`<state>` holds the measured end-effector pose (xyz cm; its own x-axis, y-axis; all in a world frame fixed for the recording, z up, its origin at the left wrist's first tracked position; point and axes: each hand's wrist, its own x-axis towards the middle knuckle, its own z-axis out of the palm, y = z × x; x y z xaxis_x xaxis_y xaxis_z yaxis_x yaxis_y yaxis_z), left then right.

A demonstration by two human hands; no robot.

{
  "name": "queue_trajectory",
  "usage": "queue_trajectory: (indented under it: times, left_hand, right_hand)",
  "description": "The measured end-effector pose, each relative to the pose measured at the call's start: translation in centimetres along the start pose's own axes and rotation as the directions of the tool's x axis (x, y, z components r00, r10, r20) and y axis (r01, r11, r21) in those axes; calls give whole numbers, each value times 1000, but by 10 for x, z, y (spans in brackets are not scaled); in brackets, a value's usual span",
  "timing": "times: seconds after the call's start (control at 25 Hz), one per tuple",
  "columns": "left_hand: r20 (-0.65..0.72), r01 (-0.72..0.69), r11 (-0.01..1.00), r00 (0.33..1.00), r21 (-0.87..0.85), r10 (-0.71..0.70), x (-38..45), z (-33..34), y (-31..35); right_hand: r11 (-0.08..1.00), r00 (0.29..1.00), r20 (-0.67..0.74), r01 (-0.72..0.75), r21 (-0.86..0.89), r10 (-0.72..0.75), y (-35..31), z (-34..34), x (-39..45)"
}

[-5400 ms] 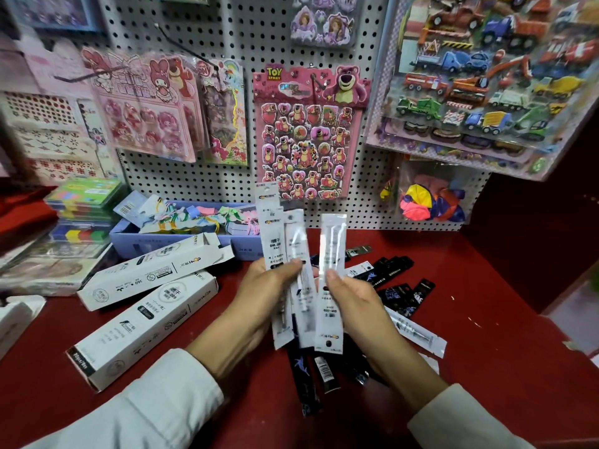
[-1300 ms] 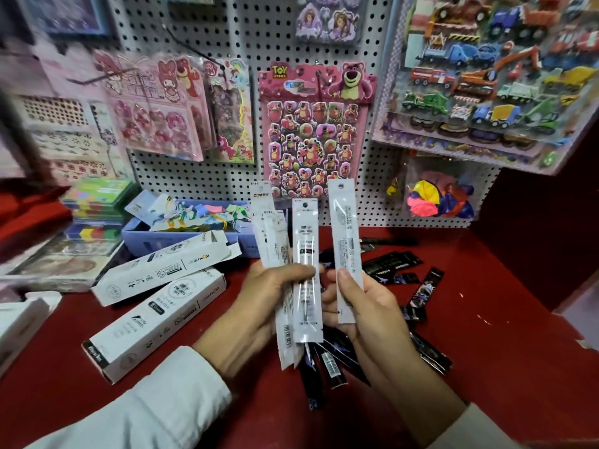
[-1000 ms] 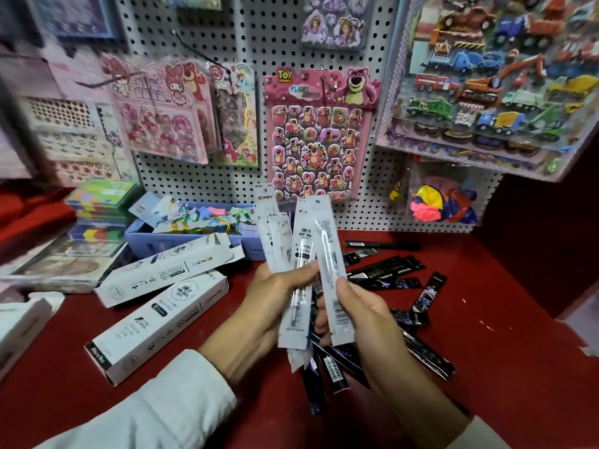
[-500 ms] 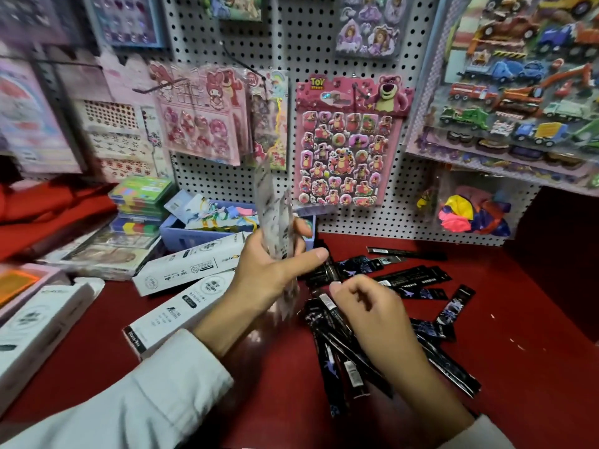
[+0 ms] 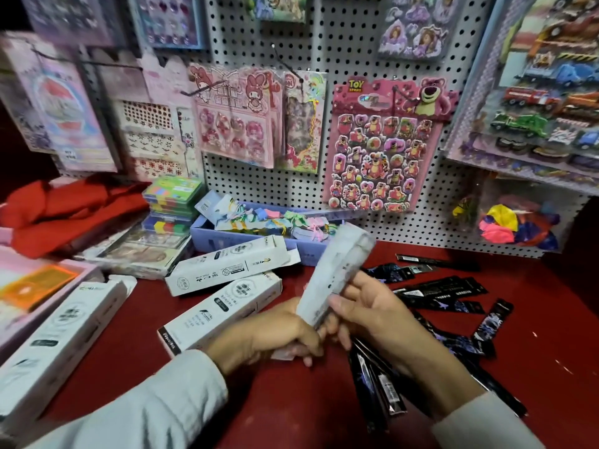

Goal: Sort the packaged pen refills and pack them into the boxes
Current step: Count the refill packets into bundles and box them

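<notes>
A stack of white packaged pen refills [image 5: 337, 270] leans up and to the right above the red table [image 5: 291, 400], blurred by motion. My left hand [image 5: 275, 332] grips its lower end and my right hand [image 5: 369, 309] holds its middle from the right. Several black packaged refills [image 5: 444, 291] lie scattered on the table to the right and under my right forearm. Two white refill boxes [image 5: 227, 306] lie just left of my hands, one behind the other. A third white box [image 5: 58, 335] lies at the far left.
A blue tray [image 5: 223, 241] of colourful small items stands at the back against the pegboard [image 5: 324, 43]. Sticker sheets [image 5: 379, 147] hang on the pegboard. Stacked stationery packs [image 5: 168, 205] and red cloth [image 5: 64, 205] sit at the back left. A pink box [image 5: 39, 280] lies at the left edge.
My hands gathered the fanned white refills into one stack and lowered it, tilting it rightward. My right hand came back onto the stack. The view shifted left, showing a third white box.
</notes>
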<state>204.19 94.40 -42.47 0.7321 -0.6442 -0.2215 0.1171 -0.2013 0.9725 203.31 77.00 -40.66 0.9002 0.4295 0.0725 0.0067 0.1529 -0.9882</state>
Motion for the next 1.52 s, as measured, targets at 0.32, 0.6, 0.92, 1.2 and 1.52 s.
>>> queue_trajectory:
  times: [0.32,0.6,0.92,1.2,1.52]
  left_hand:
    - [52,-22,868,999,496,-4,-18,-49,49]
    - [-587,354,608,775,710,234,11,-121,20]
    - [-537,333,595,819,731,201,11,-127,6]
    - [-574,56,660,554,749,603,-11,-101,38]
    - [-395,-180,406,93,896,914,-45,-29,59]
  right_hand:
    - [960,963,-247,167,224,-110,0,4,18]
    - [857,896,-407,63,511,177,-2,-24,8]
    - [875,934,-323,21,483,155,0,-17,2]
    - [970,938,-335,159,185,-90,9,7,-4]
    - [521,954,-88,77,-850,-285,36,34,-17]
